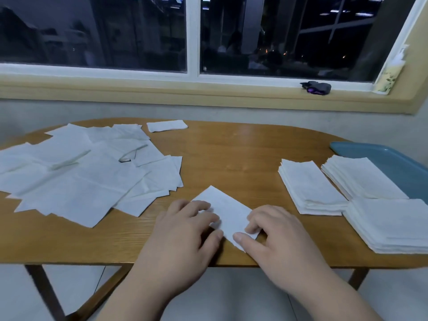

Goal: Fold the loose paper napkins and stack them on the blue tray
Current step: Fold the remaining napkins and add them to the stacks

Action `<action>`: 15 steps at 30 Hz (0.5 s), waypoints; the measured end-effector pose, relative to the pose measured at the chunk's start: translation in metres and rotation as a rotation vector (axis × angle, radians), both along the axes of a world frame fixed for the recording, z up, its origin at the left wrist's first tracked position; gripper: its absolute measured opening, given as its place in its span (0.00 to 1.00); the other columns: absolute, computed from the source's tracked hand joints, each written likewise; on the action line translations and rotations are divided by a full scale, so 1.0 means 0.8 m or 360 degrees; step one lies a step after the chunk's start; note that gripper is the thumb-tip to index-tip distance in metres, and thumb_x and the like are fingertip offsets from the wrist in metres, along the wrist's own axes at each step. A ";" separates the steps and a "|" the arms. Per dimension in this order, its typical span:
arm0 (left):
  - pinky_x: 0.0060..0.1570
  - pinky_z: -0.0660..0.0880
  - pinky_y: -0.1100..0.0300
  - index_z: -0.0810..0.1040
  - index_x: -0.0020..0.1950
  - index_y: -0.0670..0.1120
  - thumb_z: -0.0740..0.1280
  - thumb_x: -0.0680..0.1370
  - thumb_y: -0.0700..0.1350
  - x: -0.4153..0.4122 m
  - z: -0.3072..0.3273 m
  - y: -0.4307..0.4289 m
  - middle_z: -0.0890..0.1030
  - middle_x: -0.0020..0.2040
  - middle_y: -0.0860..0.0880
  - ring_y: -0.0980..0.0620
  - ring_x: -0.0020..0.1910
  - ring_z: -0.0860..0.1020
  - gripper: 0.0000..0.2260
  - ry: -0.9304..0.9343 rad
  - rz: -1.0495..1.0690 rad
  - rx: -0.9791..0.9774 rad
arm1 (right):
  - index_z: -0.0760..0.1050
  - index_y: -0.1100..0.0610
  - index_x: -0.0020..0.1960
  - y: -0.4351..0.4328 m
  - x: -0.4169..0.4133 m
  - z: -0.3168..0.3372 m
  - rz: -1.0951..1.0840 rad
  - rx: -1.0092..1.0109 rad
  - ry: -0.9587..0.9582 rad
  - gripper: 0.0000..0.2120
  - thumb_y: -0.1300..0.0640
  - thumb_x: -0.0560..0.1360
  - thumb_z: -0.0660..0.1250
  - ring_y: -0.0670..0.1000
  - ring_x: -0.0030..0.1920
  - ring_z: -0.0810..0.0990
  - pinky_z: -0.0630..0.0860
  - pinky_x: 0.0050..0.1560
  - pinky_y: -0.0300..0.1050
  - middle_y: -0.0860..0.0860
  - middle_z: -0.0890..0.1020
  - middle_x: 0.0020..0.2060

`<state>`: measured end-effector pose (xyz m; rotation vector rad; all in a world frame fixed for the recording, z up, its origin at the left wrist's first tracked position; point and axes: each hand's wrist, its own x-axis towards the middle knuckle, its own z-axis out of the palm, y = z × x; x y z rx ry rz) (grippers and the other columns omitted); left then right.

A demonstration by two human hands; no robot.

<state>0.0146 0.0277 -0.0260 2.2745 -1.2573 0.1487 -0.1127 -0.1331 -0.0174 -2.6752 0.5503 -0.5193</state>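
at the lower centre of the frame, a folded white paper napkin (223,210) lay slantwise on the oval wooden counter (243,154), close to its near edge. the left hand (185,230) rested on the napkin's left part, its fingers loosely bent and their tips pressing the paper flat, thumb at the near edge. the right hand (275,235) pinched the napkin's lower right corner between thumb and curled forefinger.

across the left of the frame a spread pile of loose white napkins (81,179) overlapped one another on the counter, well apart from the hands. a single small folded napkin (166,125) lay alone near the far edge, at the upper centre.

at the right, the blue plastic tray (391,158) ran out of the frame. 3 stacks of folded napkins stood there: a tall stack (308,188) on the counter just beside the tray, a second stack (361,179) on the tray, and a third stack (393,225) at the lower right, touching the other 2; whether it sat on the tray could not be told.

on the yellow windowsill (162,89) at the upper right lay a small dark object (316,87).
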 end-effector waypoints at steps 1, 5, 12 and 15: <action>0.63 0.67 0.53 0.79 0.57 0.61 0.50 0.76 0.65 0.000 0.000 0.001 0.74 0.63 0.65 0.58 0.64 0.65 0.22 -0.0022 0.0022 0.0020 | 0.70 0.45 0.37 0.001 0.001 0.001 -0.0005 -0.0006 -0.0004 0.15 0.35 0.70 0.61 0.39 0.55 0.71 0.65 0.57 0.38 0.37 0.76 0.45; 0.61 0.64 0.58 0.78 0.55 0.62 0.49 0.75 0.65 0.002 -0.001 0.003 0.74 0.61 0.67 0.60 0.64 0.65 0.22 -0.0062 0.0073 0.0061 | 0.71 0.44 0.40 -0.004 -0.001 0.000 0.0031 0.0019 0.0001 0.07 0.52 0.74 0.67 0.38 0.58 0.70 0.65 0.60 0.39 0.35 0.76 0.48; 0.59 0.66 0.57 0.79 0.49 0.63 0.54 0.76 0.64 0.007 -0.001 0.008 0.76 0.55 0.68 0.61 0.59 0.67 0.15 -0.0132 0.0094 0.0084 | 0.76 0.41 0.59 -0.017 -0.005 -0.004 0.0196 0.0071 0.0071 0.16 0.60 0.78 0.61 0.22 0.62 0.53 0.48 0.66 0.26 0.27 0.69 0.61; 0.55 0.68 0.57 0.79 0.47 0.62 0.56 0.76 0.62 0.007 -0.001 0.012 0.76 0.50 0.66 0.60 0.55 0.70 0.13 -0.0197 0.0110 0.0099 | 0.76 0.42 0.62 -0.017 -0.005 -0.004 0.0210 0.0077 0.0100 0.18 0.60 0.78 0.60 0.25 0.65 0.52 0.48 0.70 0.31 0.28 0.68 0.64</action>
